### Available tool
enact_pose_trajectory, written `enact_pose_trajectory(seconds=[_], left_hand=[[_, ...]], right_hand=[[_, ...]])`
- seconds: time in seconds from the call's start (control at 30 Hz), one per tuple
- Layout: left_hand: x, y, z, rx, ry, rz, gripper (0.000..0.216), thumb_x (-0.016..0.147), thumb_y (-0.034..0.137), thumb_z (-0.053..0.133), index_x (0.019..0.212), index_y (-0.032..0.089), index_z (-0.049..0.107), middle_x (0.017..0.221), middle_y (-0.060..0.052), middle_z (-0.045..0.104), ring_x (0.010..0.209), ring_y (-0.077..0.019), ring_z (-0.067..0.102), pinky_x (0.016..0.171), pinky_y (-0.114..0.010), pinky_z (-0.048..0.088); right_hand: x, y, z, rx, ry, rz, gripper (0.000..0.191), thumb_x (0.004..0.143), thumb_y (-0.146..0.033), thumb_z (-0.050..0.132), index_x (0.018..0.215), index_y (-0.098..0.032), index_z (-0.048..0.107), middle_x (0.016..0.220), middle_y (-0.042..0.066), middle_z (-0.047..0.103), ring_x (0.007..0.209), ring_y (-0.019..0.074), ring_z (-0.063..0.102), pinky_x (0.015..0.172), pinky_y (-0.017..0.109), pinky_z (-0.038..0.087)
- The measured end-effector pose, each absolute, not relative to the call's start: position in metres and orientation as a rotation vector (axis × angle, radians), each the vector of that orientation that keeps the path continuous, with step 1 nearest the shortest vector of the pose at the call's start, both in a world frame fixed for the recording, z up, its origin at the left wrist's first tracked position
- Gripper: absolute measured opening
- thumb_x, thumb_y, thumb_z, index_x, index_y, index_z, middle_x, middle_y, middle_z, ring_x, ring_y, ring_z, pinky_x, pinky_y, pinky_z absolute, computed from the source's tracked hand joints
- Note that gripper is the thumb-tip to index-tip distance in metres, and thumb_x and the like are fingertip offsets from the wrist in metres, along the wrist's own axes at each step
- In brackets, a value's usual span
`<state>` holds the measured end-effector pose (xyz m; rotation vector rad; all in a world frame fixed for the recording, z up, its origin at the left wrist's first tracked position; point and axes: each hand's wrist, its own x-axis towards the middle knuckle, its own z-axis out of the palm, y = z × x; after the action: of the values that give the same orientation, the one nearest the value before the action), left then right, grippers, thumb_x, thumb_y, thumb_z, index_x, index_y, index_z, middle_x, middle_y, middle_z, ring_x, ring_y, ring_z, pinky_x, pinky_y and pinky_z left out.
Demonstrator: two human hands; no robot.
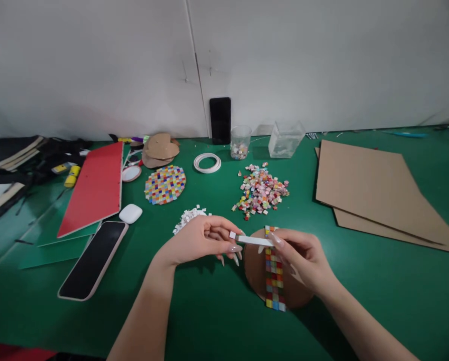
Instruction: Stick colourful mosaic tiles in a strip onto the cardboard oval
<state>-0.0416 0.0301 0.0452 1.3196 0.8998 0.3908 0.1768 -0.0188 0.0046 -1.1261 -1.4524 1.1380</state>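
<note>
A narrow white strip (255, 241) is held level above the table between my two hands. My right hand (301, 255) pinches its right end between thumb and fingers. At its left end, my left hand (205, 239) has thumb and index finger closed around a small white square (232, 235); whether the square is still joined to the strip I cannot tell. Below the right hand lies a round brown cardboard disc (255, 268), partly covered by that hand. A band of coloured mosaic tiles (274, 283) runs across the disc.
Loose mosaic tiles (262, 190) lie heaped beyond my hands, and small white pieces (188, 218) behind my left hand. A tiled disc (166, 184), a white tape roll (207, 163), a plastic cup (241, 143) and a clear box (286, 140) stand further back. Cardboard sheets (367, 185) are right, a phone (92, 260) left.
</note>
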Motion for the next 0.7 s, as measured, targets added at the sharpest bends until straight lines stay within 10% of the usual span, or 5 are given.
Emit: enact_pose_trajectory(seconds=[0.7], left_hand=[[-0.0318,0.0255,0.0405,1.323,1.011,0.574,0.016,0.074,0.021,0.067,0.09,0.015,0.066,0.073,-0.003,0.069,0.064,-0.0125,0.065,0.061,-0.021,0.052]], right_hand=[[0.1702,-0.0176,0.0025,-1.168,-1.788,0.731,0.023,0.09,-0.022,0.047,0.076,-0.021,0.063,0.055,-0.002,0.062,0.059,0.0156,0.059,0.06,0.027,0.041]])
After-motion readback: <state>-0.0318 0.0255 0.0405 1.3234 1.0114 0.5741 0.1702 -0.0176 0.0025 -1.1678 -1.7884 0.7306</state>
